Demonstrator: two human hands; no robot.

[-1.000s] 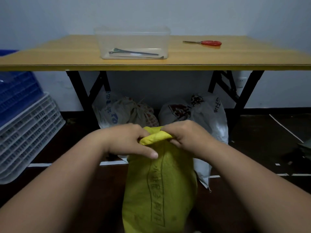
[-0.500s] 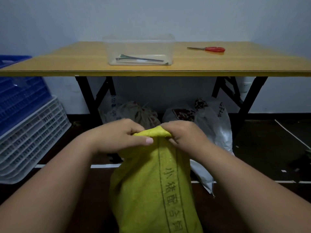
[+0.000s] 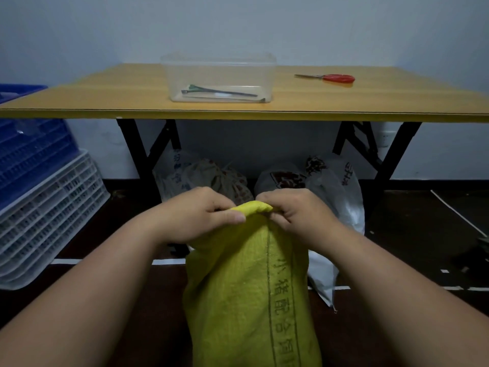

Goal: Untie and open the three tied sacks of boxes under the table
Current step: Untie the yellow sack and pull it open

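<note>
A yellow woven sack [image 3: 248,292] with dark printed characters stands upright on the floor in front of me. My left hand [image 3: 201,215] and my right hand [image 3: 299,215] both grip its bunched top from either side, fingers curled round the fabric. Any tie at the neck is hidden under my fingers. Behind it, under the table, a greyish tied sack [image 3: 206,178] lies at the left and a white sack [image 3: 328,181] with red print at the right.
The wooden folding table [image 3: 105,102] carries a clear plastic bin [image 3: 219,75] holding dark cable ties, and red-handled scissors [image 3: 330,78]. Blue and white plastic crates [image 3: 39,197] are stacked at the left. Black table legs flank the sacks. White tape lines mark the dark floor.
The view has shifted, so the table sits lower in frame. The yellow sack has turned and leaned a little, showing more of its print. Both hands keep their grip on the top.
</note>
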